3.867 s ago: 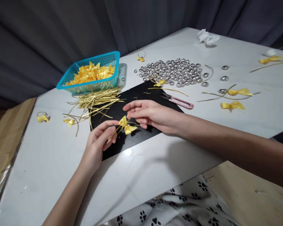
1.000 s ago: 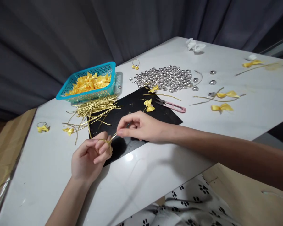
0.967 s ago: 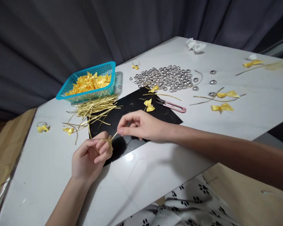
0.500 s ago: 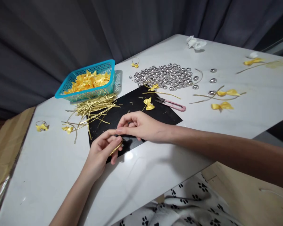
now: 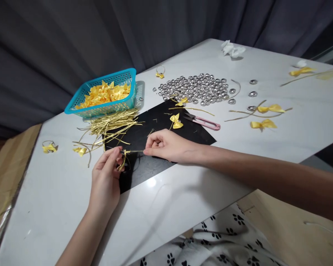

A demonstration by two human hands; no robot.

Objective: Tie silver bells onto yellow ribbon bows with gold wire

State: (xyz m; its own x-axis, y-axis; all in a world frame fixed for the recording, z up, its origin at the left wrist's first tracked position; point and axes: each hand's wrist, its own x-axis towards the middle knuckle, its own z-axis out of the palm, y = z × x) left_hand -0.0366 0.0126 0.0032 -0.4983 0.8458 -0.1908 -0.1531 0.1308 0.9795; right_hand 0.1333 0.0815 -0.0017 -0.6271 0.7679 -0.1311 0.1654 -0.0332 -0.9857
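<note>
Above the black sheet (image 5: 138, 173), a gold cord (image 5: 135, 151) is stretched taut between my two hands. My left hand (image 5: 108, 168) pinches one side of it, where a small knot and a hanging gold loop (image 5: 123, 162) show beside the fingertips. My right hand (image 5: 162, 146) is closed on the other end, thumb against forefinger, the remaining fingers curled. Just beyond the right hand, a yellow ribbon bow (image 5: 177, 121) lies on the sheet. Pink-handled thread snips (image 5: 202, 121) rest near the sheet's right corner.
A blue basket (image 5: 100, 109) of yellow bows stands behind a pile of gold cords (image 5: 113, 122). Silver beads (image 5: 197, 88) are heaped at the back. Loose bows (image 5: 263, 123) and cords lie at right, crumpled white tissue (image 5: 233, 50) farther back. A ring with a bow (image 5: 49, 147) sits left.
My hands have drawn apart, the left moving left and slightly up, the right a little to the right. The cord between them is now pulled straight, with the knot and loop exposed.
</note>
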